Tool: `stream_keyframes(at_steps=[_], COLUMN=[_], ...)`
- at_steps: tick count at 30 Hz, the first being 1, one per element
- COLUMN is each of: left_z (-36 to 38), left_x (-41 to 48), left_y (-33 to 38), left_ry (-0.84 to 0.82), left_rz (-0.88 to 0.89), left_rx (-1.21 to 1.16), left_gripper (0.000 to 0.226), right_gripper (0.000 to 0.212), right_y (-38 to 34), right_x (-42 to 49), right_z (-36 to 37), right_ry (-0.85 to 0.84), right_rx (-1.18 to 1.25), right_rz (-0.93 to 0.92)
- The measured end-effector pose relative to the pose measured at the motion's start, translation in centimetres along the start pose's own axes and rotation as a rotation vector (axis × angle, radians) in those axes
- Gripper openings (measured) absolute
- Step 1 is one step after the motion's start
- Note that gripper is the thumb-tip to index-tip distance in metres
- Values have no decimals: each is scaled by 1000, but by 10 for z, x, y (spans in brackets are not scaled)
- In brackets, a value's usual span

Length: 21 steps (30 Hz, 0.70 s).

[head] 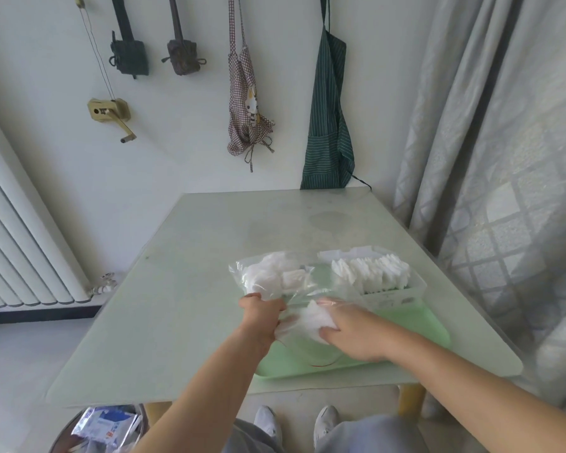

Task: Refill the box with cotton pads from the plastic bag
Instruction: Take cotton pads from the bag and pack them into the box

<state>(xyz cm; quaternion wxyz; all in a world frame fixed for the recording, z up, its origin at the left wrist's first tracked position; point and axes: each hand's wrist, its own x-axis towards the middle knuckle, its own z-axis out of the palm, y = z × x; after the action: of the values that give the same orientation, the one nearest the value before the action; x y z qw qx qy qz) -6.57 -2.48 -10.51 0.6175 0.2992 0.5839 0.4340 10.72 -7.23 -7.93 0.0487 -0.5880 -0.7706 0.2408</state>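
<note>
Head view, left fingers [276, 307] gripping crumpled clear bag [303, 294], right fingers [329, 332] pinching white pads [311, 317]

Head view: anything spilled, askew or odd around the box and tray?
Nothing spilled. The cotton pads in the box stand in a tidy row; the rest are inside the plastic bag. The only oddity is a faint dull stain on the table behind the box.

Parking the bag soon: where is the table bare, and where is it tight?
Bare table lies left of the plastic bag and green tray, and beyond the box to the far edge. Tight: over the tray, left hand holding the bag, right hand gripping cotton pads inside it.
</note>
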Motion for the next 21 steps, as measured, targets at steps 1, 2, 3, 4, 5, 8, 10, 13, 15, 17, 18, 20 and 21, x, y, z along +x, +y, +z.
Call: stream_keyframes(at_steps=[1,2,3,4,5,8,10,13,15,17,18,20,21], left_z=[0,0,1,1,2,2,1,-2,-5,-9,-13,-20,-24], left_x=[0,0,1,2,4,5,4,5,5,-1,-6,-13,-15], left_y=[1,2,3,4,5,8,8,8,9,15,19,30,35], left_ry=[1,16,41,67,89,108,100,95,82,35,22,46,83], left_rz=[12,27,43,60,69,72,73,82,76,36,15,26,74], left_rx=[18,43,79,105,112,132,152,264,348,407,464,735,955], left_gripper=[59,57,55,53,50,48,47,50,50,35,27,24,30], right_gripper=[62,62,61,56,47,17,33,54,58,54,49,40,37], right_y=[0,0,-1,-1,-1,-2,-1,10,16,24,28,36,41], right_x=[-4,-9,-14,-18,-22,-29,-34,-36,-39,-39,-39,-35,-32], right_z=[-2,-5,-8,-11,-14,-25,-33,-42,-49,-56,-59,-63,-65], right_ry=[-39,-88,-136,-172,-189,-166,-153,-177,-206,-172,-135,-43,4], right_rx=[17,39,57,84,126,357,558,908,1087,1237,1311,1432,1471], right_rz=[8,19,33,38,28,-11,13,54,32,-2,-2,20,29])
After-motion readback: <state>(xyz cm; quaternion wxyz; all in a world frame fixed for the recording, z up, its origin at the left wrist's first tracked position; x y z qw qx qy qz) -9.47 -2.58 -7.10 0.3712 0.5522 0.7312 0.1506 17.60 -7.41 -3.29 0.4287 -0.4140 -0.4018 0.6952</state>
